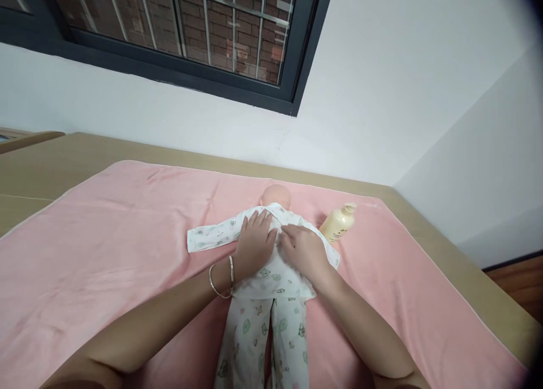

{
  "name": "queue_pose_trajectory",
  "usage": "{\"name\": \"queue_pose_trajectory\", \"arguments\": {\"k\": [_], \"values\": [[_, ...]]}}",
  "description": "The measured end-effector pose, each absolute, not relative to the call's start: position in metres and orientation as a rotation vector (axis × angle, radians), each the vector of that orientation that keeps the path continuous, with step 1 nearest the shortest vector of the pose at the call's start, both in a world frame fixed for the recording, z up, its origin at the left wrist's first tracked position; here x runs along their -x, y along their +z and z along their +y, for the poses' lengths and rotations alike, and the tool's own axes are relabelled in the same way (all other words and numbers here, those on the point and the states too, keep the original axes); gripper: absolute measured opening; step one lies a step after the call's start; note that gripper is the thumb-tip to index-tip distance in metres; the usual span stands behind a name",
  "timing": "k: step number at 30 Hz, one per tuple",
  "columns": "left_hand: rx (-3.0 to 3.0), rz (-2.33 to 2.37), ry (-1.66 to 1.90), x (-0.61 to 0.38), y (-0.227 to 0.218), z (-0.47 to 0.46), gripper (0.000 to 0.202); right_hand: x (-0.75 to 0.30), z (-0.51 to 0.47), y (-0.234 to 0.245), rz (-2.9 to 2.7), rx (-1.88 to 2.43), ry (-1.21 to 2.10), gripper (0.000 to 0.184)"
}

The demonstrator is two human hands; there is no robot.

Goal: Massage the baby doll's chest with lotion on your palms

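Observation:
A baby doll lies on the pink blanket, its bald head [276, 196] at the far end. It wears a white printed shirt [275, 277] and matching white trousers [246, 325]. One sleeve stretches out flat to the left. My left hand [255, 242], with a bangle at the wrist, rests on the upper left of the shirt, fingers extended. Opposite it, my right hand [306, 250] has its fingers bent in at the middle of the chest, closed on the shirt's cloth; its fingertips are partly blurred. The doll's own hands are not visible.
A cream-yellow bottle [339, 222] lies tilted just right of the doll's shoulder. The pink blanket [127, 236] covers most of the wooden table [93, 148]. Beyond the table stand a white wall and a dark-framed window [292, 98].

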State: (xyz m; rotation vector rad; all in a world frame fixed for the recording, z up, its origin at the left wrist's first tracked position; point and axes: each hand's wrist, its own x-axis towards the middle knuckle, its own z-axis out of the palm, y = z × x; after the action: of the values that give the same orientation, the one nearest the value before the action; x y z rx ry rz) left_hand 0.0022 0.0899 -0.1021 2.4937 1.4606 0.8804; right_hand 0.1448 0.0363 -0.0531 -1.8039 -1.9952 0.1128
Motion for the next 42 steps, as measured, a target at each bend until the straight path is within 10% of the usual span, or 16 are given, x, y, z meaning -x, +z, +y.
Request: {"name": "queue_pose_trajectory", "arguments": {"k": [11,42], "values": [[-2.423,1.388,0.989,-0.007,-0.118,0.106,0.053,-0.155,0.076,-0.115,-1.930,1.606,0.201,0.053],[-2.094,1.180,1.456,0.004,-0.135,0.103,0.052,-0.142,0.050,-0.096,-2.099,1.527,0.154,0.056]]}}
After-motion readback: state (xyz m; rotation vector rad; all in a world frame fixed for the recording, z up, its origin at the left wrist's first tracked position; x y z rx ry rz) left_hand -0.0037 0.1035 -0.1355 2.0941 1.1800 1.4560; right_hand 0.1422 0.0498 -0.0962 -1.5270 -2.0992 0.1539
